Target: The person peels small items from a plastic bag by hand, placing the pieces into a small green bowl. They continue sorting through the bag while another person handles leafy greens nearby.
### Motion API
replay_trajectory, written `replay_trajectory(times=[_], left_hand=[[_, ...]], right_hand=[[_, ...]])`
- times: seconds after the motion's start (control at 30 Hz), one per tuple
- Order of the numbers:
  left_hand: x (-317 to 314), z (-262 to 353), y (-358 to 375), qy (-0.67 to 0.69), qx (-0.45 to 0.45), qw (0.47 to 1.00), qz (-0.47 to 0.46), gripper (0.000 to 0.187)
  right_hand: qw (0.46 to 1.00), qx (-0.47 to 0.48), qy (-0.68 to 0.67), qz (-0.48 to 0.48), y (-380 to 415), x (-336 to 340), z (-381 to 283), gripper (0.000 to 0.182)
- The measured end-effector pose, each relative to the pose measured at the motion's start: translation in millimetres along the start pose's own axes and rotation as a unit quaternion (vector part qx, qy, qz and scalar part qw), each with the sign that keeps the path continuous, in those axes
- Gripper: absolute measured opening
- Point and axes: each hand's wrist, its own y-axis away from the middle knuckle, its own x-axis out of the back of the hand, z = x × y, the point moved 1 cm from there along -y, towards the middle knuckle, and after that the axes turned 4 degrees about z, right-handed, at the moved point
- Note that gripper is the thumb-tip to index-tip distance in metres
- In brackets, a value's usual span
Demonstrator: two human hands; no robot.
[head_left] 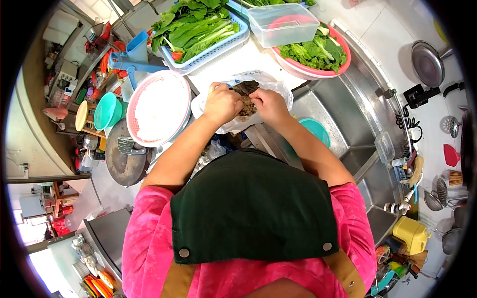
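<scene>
A white plastic bag [283, 92] lies spread at the counter's edge in front of me, with a clump of dark brown, dry-looking food [247, 89] in its mouth; its exact kind I cannot make out. My left hand [222, 105] is closed at the clump's left side, fingers curled against it. From the right, my right hand [271, 106] pinches the same clump between thumb and fingers. Both hands are close together over the bag, and the fingertips partly hide the brown food.
Leafy greens [203, 37] fill a blue basket [218, 52] behind the bag. A pink basin [343, 44] of greens carries a clear plastic box [283, 25]. To the left stands a pink basket [131, 109] with white contents, beside a cleaver [130, 146] on a round board [119, 166]. Steel sinks [343, 119] lie right.
</scene>
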Motion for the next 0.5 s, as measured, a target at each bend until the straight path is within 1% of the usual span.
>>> replay_trajectory(times=[0.07,0.17,0.2,0.27,0.5], left_hand=[[-3,0,0,-0.005,0.006,1.000,0.007,0.012],[-7,-3,1,-0.017,0.026,0.999,0.007,0.013],[-7,-5,2,-0.024,0.041,0.999,0.002,0.014],[-7,-7,3,-0.025,0.040,0.999,0.005,0.014],[-8,-4,5,-0.006,0.039,0.999,0.020,0.014]], right_hand=[[0.991,0.091,0.089,0.040,1,0,-3,0.006],[0.985,0.113,0.118,0.053,1,1,-5,0.005],[0.985,0.113,0.118,0.053,1,3,-4,0.005],[0.984,0.133,0.084,0.085,1,7,-1,0.006],[0.987,0.106,0.093,0.078,0,11,2,0.007]])
